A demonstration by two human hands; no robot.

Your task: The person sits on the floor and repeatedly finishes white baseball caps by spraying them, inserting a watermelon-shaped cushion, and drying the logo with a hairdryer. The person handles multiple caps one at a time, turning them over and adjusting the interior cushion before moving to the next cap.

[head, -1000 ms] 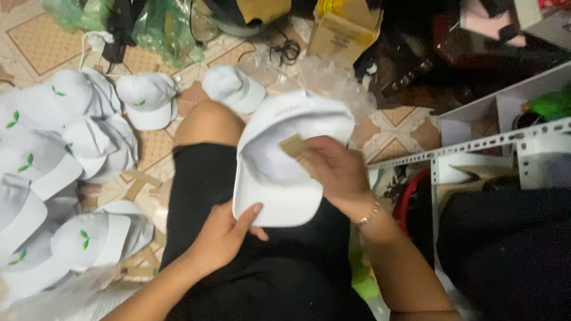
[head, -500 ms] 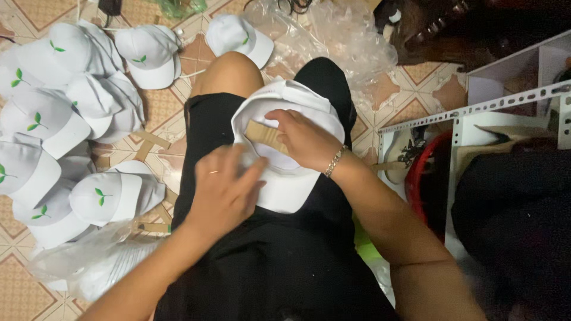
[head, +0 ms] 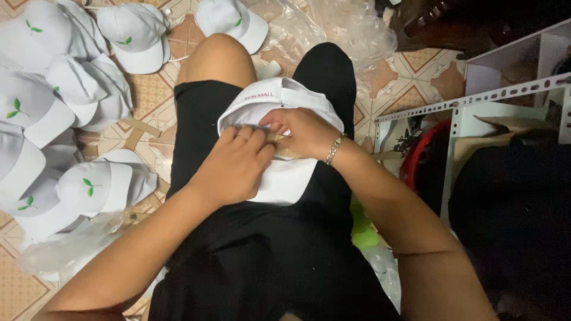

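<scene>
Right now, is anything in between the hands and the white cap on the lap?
No. Both the left hand and the right hand rest directly on the white cap, fingers pressed together at its middle. Nothing visible separates them.

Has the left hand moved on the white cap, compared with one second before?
Yes. The left hand went from the cap's near brim edge up onto its middle, meeting the right hand.

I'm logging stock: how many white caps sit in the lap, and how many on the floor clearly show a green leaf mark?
White cloth cap in the lap: 1
White caps on the floor clearly showing a green leaf: 6
Total: 7
</scene>
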